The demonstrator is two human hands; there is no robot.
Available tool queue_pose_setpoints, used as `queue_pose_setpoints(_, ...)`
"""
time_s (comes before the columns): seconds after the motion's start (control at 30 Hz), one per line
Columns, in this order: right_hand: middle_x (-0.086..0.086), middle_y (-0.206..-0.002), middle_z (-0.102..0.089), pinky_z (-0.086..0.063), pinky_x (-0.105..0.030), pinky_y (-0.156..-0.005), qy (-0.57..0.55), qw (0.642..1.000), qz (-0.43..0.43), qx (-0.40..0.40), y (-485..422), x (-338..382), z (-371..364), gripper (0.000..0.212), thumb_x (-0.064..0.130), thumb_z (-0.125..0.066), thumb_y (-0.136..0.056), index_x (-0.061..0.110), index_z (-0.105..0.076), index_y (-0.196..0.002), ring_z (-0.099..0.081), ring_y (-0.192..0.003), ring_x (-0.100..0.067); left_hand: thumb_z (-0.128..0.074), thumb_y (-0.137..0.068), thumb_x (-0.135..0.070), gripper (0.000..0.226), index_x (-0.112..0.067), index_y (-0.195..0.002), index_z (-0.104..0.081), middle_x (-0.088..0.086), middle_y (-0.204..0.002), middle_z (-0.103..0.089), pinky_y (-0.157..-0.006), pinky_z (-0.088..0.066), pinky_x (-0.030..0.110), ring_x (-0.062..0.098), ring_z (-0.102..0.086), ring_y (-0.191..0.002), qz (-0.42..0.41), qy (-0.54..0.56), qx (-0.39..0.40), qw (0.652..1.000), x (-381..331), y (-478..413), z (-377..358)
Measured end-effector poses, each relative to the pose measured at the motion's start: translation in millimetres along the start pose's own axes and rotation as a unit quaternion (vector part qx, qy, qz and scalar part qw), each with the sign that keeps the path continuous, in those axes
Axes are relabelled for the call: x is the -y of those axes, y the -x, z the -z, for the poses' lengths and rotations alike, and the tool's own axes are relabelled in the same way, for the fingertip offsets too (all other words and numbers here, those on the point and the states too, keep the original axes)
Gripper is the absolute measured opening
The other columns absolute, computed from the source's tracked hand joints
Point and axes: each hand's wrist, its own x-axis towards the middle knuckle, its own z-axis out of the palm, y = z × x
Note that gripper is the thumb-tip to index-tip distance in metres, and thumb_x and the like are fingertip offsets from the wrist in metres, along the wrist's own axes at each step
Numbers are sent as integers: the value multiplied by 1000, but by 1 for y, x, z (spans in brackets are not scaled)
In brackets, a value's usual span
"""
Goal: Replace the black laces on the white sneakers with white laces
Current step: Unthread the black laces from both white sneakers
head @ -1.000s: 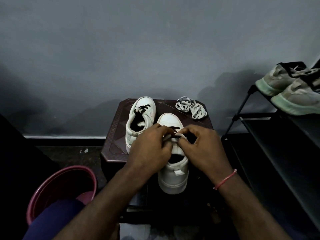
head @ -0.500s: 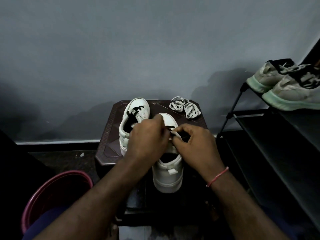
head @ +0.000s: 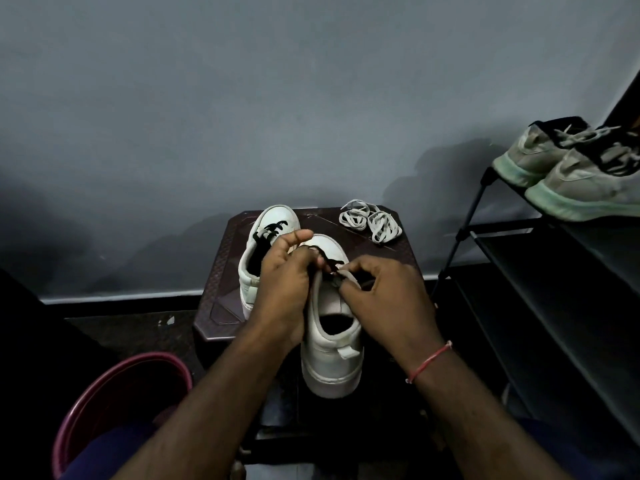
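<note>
Black lace (head: 330, 262), near shoe: partly drawn out, crossing the upper eyelets at centre frame, with one strand running up into the left hand.

Near white sneaker (head: 332, 341): centre frame, heel toward the viewer and overhanging the front edge of the dark stool (head: 221, 299). The tongue is bare below the hands.

Left hand (head: 284, 275): fingers curled round the lace, thumb raised. A second ago it lay low against the right hand over the eyelets; it has since lifted up and away, which reads as a pull freeing one crossing.

Right hand (head: 384, 292): pinches the lace at the eyelet row, so far as the dim view allows, steadying the shoe.

Far white sneaker (head: 277, 216): left of the near one, at the back of the stool, black lace in place and untouched.

White laces (head: 370, 223): two loose coils at the stool's back right corner, apart from both shoes.

Also present: grey sneakers (head: 571, 178) on a shoe rack (head: 519, 271) at right; pink bucket (head: 121, 375) at lower left.

Assessment: early stage, with unlacing of the first shoe under way and no white lace threaded yet.
</note>
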Motion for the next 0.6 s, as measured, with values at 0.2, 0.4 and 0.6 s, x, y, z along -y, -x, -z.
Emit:
queue_pose_setpoints(0.2,-2,-86,-71,-52,-35,-67,87,995,45,13,6,6,2,29,30,-57,-75,35,-66,-102,-66,-84,-28,-57,-83,-18,20,-19,-103,-61,1,-81,-65,-66,-47,28,18,-61,-77,-191,-642,133,731,-21,-3,-1)
queue_pose_setpoints(0.4,-4,-84,-69,-51,-36,-64,107,991,75,-15,7,4,2,17,35,-55,-80,26,-64,-92,-65,-81,-31,-53,-89,-10,18,-12,-98,-68,13,-94,-66,-72,-44,34,31,-61,-92,-237,-752,110,605,-33,-1,-18)
queue_pose_setpoints(0.6,-1,-84,-71,-53,-36,-68,110,992,59,0,1,0,9,26,42,-58,-77,33,-67,-100,-65,-83,-29,-42,-95,6,20,-8,-87,-54,2,-60,-54,-64,-52,22,15,-57,-62,64,-49,161,984,-13,-9,10)
